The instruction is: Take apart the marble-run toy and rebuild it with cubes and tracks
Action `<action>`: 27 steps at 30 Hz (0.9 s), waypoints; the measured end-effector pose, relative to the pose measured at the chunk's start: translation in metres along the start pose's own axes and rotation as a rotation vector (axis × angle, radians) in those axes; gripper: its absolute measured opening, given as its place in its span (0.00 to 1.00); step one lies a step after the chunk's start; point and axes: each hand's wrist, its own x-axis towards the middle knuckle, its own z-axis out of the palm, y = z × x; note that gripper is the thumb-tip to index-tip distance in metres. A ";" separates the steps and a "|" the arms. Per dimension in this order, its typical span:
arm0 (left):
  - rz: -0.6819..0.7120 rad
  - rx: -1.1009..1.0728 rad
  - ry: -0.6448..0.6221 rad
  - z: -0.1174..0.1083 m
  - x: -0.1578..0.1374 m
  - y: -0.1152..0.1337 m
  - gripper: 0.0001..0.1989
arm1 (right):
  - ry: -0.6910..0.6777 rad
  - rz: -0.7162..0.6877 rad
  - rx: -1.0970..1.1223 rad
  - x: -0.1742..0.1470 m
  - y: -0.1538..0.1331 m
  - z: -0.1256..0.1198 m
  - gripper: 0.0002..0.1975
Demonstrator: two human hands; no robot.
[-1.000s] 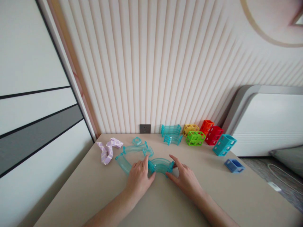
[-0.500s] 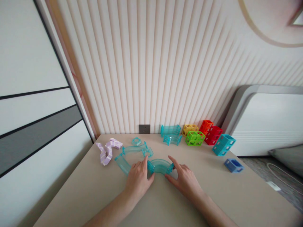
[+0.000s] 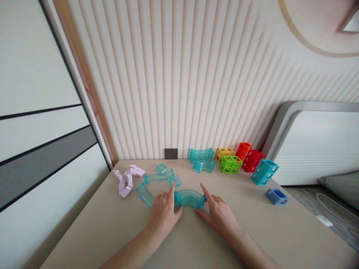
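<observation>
A curved translucent teal track piece lies low over the table between my two hands. At its left end, my left hand has index finger and thumb around the end. My right hand frames the other end the same way, index finger behind and thumb in front. Behind my left hand are more joined teal track pieces: a slanting one partly hidden by that hand, a straight one and a small connector frame. A loose teal ring-like piece lies behind them.
A purple and white folded puzzle snake lies at the left. Along the wall stand more teal track pieces, then yellow, green, orange-red, red and teal block frames. A blue one sits near the right edge.
My right index finger points slightly more upright, and the thumb has shifted a little left. My left hand and the curved track piece have barely moved.
</observation>
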 end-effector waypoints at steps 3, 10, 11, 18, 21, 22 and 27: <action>0.002 0.000 -0.004 -0.002 0.000 0.001 0.32 | 0.009 0.008 -0.002 0.000 0.000 0.001 0.45; 0.014 0.000 0.004 0.000 0.000 0.000 0.36 | 0.056 0.025 -0.002 -0.002 -0.001 0.003 0.52; 0.010 0.000 -0.002 0.000 0.000 0.000 0.37 | 0.069 0.028 0.002 -0.003 -0.002 0.003 0.52; 0.011 -0.004 0.009 0.004 -0.001 0.000 0.40 | 0.122 0.048 0.020 -0.004 -0.001 0.010 0.47; 0.004 -0.010 0.020 0.007 -0.001 0.000 0.40 | 0.121 0.061 0.025 -0.003 -0.001 0.010 0.46; 0.004 -0.008 0.027 0.007 -0.001 0.000 0.40 | 0.117 0.067 0.030 -0.003 -0.001 0.010 0.45; 0.014 -0.007 0.041 0.008 0.000 0.000 0.41 | 0.092 0.097 0.056 -0.001 -0.002 0.009 0.45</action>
